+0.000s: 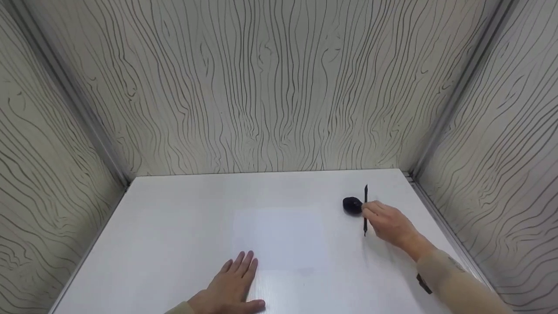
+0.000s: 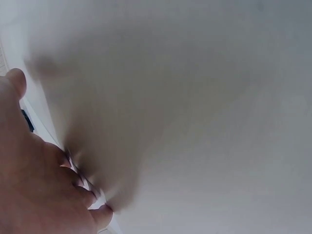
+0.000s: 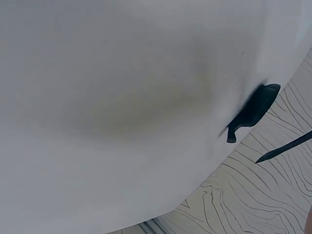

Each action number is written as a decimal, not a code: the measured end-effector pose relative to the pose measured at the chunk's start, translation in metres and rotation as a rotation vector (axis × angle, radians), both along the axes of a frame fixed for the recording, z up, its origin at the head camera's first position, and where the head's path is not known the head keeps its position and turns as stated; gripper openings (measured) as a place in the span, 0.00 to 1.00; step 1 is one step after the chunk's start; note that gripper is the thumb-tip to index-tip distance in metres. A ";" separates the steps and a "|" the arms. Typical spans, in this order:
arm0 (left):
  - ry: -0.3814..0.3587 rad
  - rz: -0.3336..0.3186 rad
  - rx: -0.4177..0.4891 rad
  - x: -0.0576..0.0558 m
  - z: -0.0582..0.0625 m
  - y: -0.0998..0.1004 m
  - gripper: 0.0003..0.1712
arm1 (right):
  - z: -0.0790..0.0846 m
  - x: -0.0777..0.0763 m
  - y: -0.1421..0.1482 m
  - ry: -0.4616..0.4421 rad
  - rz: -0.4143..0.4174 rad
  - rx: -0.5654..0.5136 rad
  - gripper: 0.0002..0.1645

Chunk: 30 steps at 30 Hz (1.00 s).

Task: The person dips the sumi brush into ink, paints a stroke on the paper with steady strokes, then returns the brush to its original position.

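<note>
My right hand (image 1: 389, 221) pinches a slim black brush-like stick (image 1: 365, 224) near its middle. One pointed end of the stick is aimed at the back wall, and in the right wrist view the pointed stick (image 3: 282, 149) shows apart from the table. Just left of those fingers sits a rounded black object (image 1: 352, 205); seen from the side, this black object (image 3: 254, 108) is low, with a short bent lip. My left hand (image 1: 231, 283) lies on the table with straight fingers, its fingertips by the near left corner of a white paper sheet (image 1: 281, 237).
The white table (image 1: 174, 218) bears the sheet near its middle. Wood-patterned panels (image 1: 261, 87) rise behind it and at both sides, with metal posts (image 1: 462, 87) in the corners. A dark device (image 1: 423, 283) is strapped to the right wrist.
</note>
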<state>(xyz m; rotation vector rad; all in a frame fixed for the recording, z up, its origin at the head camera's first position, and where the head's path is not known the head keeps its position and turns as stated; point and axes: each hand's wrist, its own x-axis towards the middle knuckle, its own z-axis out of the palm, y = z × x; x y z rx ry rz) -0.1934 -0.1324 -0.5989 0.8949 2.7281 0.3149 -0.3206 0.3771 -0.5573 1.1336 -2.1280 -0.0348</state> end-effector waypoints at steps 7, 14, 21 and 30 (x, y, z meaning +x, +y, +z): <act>-0.023 0.002 0.027 0.000 0.002 0.000 0.65 | 0.017 -0.002 -0.011 0.000 -0.058 -0.249 0.22; -0.023 -0.002 0.022 0.000 0.002 -0.001 0.65 | 0.028 -0.006 -0.018 -0.051 -0.086 -0.555 0.21; -0.012 0.006 0.027 0.001 0.000 -0.001 0.66 | 0.037 -0.012 -0.025 -0.121 -0.134 -0.902 0.13; 0.009 0.006 0.027 0.001 -0.002 0.000 0.67 | 0.051 -0.012 -0.037 -0.191 -0.213 -1.191 0.10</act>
